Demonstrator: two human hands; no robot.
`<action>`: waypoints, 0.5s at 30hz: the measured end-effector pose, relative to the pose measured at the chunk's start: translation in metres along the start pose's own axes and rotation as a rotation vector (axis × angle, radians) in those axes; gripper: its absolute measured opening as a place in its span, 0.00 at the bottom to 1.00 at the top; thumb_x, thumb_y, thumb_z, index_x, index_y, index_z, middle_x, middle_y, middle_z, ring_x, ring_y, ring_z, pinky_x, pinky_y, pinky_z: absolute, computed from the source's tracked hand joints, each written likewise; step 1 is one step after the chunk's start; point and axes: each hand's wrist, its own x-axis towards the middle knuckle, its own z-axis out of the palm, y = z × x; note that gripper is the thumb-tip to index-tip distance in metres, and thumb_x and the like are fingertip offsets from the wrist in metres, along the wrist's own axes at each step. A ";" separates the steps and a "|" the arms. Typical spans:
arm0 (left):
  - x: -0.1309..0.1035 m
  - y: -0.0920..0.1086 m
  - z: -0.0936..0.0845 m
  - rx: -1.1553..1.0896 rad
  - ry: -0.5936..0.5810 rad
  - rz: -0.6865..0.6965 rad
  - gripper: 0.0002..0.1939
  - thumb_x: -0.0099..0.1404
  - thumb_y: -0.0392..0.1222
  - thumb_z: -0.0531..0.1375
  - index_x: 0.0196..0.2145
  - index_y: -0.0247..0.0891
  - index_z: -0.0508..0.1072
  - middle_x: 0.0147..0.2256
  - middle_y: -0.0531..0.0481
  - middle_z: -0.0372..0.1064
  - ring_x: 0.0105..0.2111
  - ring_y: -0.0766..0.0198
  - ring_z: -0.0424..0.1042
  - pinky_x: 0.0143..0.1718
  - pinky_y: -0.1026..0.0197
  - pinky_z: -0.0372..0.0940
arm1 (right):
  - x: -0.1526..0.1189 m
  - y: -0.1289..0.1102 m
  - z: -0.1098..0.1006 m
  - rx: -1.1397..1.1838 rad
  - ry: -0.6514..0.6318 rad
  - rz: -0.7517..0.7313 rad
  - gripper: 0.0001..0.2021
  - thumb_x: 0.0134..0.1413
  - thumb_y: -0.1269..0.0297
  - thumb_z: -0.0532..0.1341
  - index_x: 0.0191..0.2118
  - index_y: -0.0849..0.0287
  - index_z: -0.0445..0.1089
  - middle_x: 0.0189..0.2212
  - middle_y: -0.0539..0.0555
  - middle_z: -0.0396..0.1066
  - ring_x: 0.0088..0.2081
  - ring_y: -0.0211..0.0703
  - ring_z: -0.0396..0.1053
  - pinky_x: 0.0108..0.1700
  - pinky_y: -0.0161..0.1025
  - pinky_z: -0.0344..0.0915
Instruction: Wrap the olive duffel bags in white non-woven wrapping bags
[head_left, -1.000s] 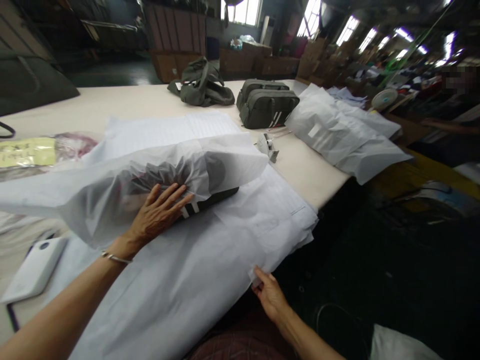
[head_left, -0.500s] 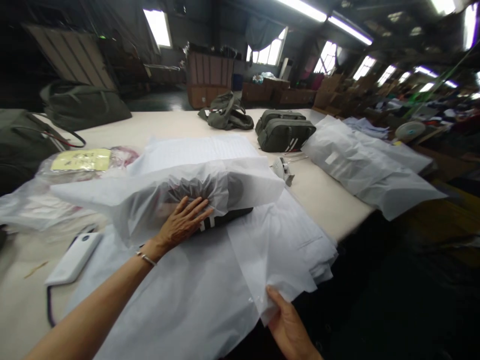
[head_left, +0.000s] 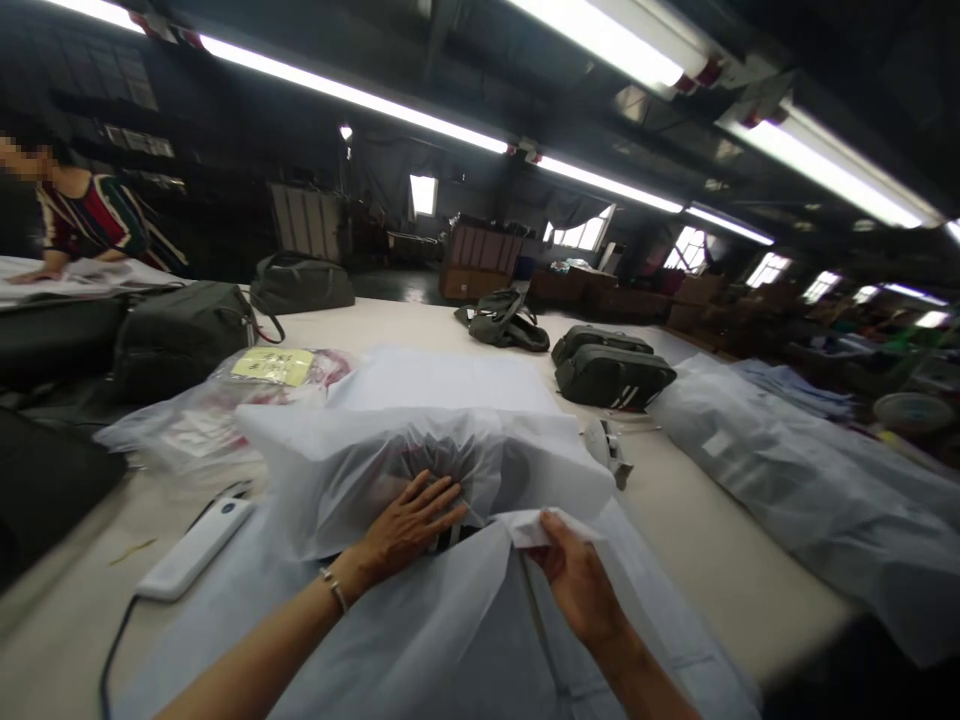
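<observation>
A dark bag (head_left: 451, 536) with white stripes lies in front of me, mostly hidden under a thin, translucent white wrapping sheet (head_left: 551, 460). My left hand (head_left: 411, 522) rests flat on the covered bag with its fingers stretched, pressing creases into the sheet. Close to it on the right, my right hand (head_left: 581, 575) pinches the raised edge of the sheet's near flap (head_left: 442, 610). That edge is held up by the bag's near side. A stack of white sheets (head_left: 450, 378) is spread beneath and behind the bag.
Dark green bags (head_left: 615, 375) stand at the back right; others (head_left: 184, 340) are on the left. A plastic packet with a yellow label (head_left: 271, 366), a corded white device (head_left: 196, 548) and a tape dispenser (head_left: 606, 448) lie around. At far left, a person (head_left: 97, 215) leans over white material.
My right hand has lifted the near flap from the lower right up toward the bag. My left hand still lies flat on it. The view has tilted upward, bringing a person into sight.
</observation>
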 end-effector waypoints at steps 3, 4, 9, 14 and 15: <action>0.000 0.001 -0.002 -0.038 0.006 0.008 0.30 0.70 0.29 0.51 0.66 0.47 0.53 0.67 0.50 0.51 0.67 0.56 0.47 0.68 0.41 0.40 | 0.041 -0.010 0.027 0.003 -0.050 0.029 0.14 0.41 0.60 0.74 0.31 0.61 0.73 0.28 0.51 0.78 0.31 0.44 0.75 0.38 0.41 0.74; 0.002 0.001 -0.003 -0.061 0.015 0.008 0.29 0.70 0.30 0.51 0.66 0.46 0.53 0.66 0.49 0.52 0.67 0.56 0.47 0.68 0.41 0.40 | 0.054 -0.011 0.033 0.000 -0.055 0.059 0.13 0.41 0.61 0.73 0.31 0.62 0.72 0.28 0.53 0.78 0.32 0.45 0.76 0.38 0.42 0.74; 0.002 -0.005 -0.024 -0.211 0.082 0.022 0.25 0.75 0.39 0.47 0.67 0.41 0.51 0.63 0.49 0.59 0.66 0.64 0.51 0.69 0.51 0.40 | 0.105 -0.013 0.053 -0.021 -0.037 0.211 0.06 0.49 0.69 0.67 0.33 0.62 0.70 0.28 0.58 0.79 0.33 0.48 0.78 0.35 0.40 0.74; -0.082 -0.015 -0.081 -0.310 0.069 -0.384 0.22 0.73 0.43 0.50 0.63 0.56 0.58 0.60 0.55 0.64 0.59 0.62 0.64 0.60 0.57 0.61 | 0.127 -0.012 0.057 -0.043 -0.016 0.267 0.01 0.56 0.71 0.62 0.35 0.61 0.70 0.30 0.59 0.80 0.32 0.45 0.78 0.35 0.40 0.75; -0.109 -0.012 -0.094 -0.341 0.028 -0.510 0.23 0.72 0.46 0.52 0.64 0.57 0.58 0.59 0.56 0.66 0.56 0.62 0.69 0.55 0.61 0.67 | 0.129 -0.013 0.056 -0.048 -0.018 0.278 0.01 0.56 0.72 0.62 0.35 0.61 0.70 0.30 0.59 0.80 0.33 0.46 0.78 0.36 0.40 0.75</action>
